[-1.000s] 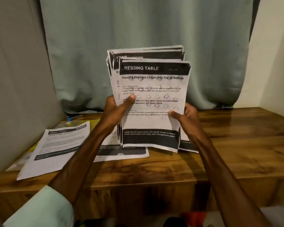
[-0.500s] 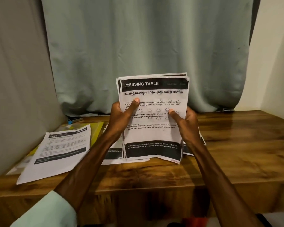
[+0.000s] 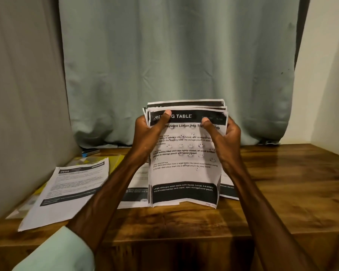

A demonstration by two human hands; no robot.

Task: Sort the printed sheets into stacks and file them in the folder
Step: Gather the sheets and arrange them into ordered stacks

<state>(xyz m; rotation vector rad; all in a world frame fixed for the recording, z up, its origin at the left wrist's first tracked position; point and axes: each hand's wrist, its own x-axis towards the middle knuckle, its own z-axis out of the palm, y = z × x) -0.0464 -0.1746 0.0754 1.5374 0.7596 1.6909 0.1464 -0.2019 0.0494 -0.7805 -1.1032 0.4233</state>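
You're holding the bundle of printed sheets point(image 3: 184, 169) upright in both hands. Your left hand point(image 3: 147, 133) is clamping its upper left corner, thumb pressing on the black header, and your right hand point(image 3: 226, 137) is pinching the upper right corner the same way. The bottom edge looks to be standing on the table point(image 3: 282, 182), straight below your thumbs.

Watch those tops: the back sheets are poking above the front one, so the pack isn't squared. If you're easing your thumbs off now, it's likely fanning out and sliding. The lower front corner is curling too, and it could fold under.

Flat sheets point(image 3: 137, 194) are lying right under your left wrist, and more are peeking out below your right wrist. Dragging the bundle's foot sideways risks mixing those piles.

Out past your left forearm, a loose sheet point(image 3: 70, 188) is reaching the table's front edge, so an elbow nudge could send it off. It's also covering most of the yellow folder point(image 3: 117, 160).

Room-wise, bare wood is opening up outside your right hand, while the curtain point(image 3: 174, 65) is hanging close beyond your fingertips
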